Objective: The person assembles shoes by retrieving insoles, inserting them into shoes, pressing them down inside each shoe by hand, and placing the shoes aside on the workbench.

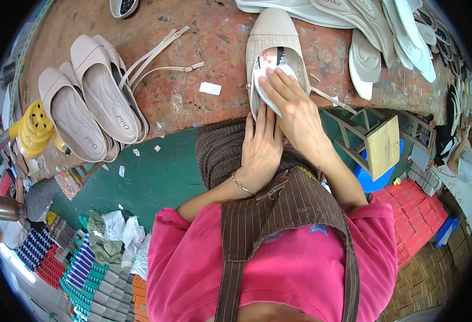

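On the table in front of me lies a beige flat shoe [272, 40] with a woven band, its toe pointing away. A white-backed insole [263, 92] is partly in its opening, tilted over the heel end. My right hand [297, 118] grips the insole, fingers laid over its upper side and thumb hidden. My left hand [261, 147] is closed at the shoe's heel, fingertips beside the insole's lower end; what lies under them is hidden. An ankle strap [332, 100] runs out to the right of the shoe. Inside the shoe, a pinkish base and dark strip show.
Several finished beige flats [94, 91] with straps stand at the left, near a yellow clog [35, 129]. Loose insoles [364, 64] are piled at the far right. A white tag [210, 88] lies on the worn red table [182, 102]. A wooden stool [383, 147] stands right.
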Available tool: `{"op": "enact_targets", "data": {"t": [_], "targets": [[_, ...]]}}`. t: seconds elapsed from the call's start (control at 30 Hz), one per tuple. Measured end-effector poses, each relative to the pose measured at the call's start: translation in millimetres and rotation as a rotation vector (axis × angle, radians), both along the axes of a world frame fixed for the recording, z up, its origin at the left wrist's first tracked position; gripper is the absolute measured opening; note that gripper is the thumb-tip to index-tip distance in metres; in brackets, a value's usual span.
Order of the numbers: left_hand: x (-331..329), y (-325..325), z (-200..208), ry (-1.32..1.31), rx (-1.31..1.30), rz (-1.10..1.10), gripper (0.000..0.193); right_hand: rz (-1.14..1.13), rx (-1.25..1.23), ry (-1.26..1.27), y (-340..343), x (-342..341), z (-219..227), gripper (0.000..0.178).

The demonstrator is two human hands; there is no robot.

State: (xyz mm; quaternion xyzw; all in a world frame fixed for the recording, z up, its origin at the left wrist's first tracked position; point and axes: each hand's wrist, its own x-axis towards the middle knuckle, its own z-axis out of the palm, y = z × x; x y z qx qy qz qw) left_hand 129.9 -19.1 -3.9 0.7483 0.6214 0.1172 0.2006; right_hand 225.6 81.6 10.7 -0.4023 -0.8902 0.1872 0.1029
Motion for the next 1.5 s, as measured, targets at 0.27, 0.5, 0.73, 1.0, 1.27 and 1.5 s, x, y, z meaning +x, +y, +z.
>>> {"op": "enact_targets", "data": {"t": [0.27,0.5,0.73,1.0,1.27,1.5], "targets": [[4,-3,-4,0.173,0.048,0.020,0.053,-0.143,0.007,0.033,41,-18,-19,0.058],[28,-8,-36,-0.090,0.149,0.311,0.052,0.278,-0.025,-0.129,17,10,-13,0.053],[36,2,-53,-0.514,0.167,0.447,0.042,0.347,0.330,-0.196,34,-9,-54,0.050],[48,30,-72,-0.198,0.252,0.308,0.028,0.433,0.279,-0.197,38,-46,-38,0.050],[75,59,-98,-0.651,0.374,0.720,0.030,0.441,0.194,-0.260,39,-62,-28,0.049],[39,52,-39,-0.231,0.112,0.357,0.029,0.423,0.185,-0.299,42,-66,-21,0.049]]}}
